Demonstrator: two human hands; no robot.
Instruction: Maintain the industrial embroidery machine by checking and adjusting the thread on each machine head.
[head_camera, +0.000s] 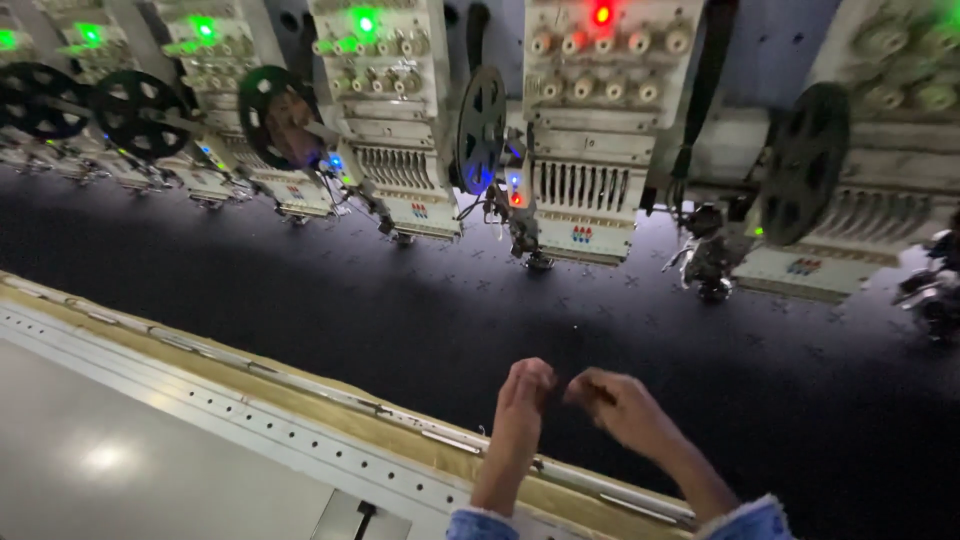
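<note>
A wide sheet of dark fabric (420, 330) lies stretched flat across the bed of a multi-head embroidery machine, with a row of pale sewing heads running along its far side; most show green lamps, while the head nearest you (590, 130) shows a red lamp (602, 14). A metal frame rail (250, 400) with a tan edge strip clamps the near border of the cloth, and a bare grey bench (100, 450) sits on your side of it. Your 2 hands hover close together just past the rail, above the fabric: your left hand (525, 390) has its fingers curled inward, and your right hand (610, 400) has its fingertips pinched toward the left, almost touching. They look set as if pinching something very fine between them, perhaps a thread, but nothing can be made out there, so I cannot tell whether they hold anything. The fabric itself lies under and beyond your hands, untouched by them as far as the view shows. To do this well, I judge you should keep your wrists above the rail, keep both hands well apart from the needles and the black reels (805, 160), and work any fine strand with light, even tension so the stretched cloth stays smooth.
</note>
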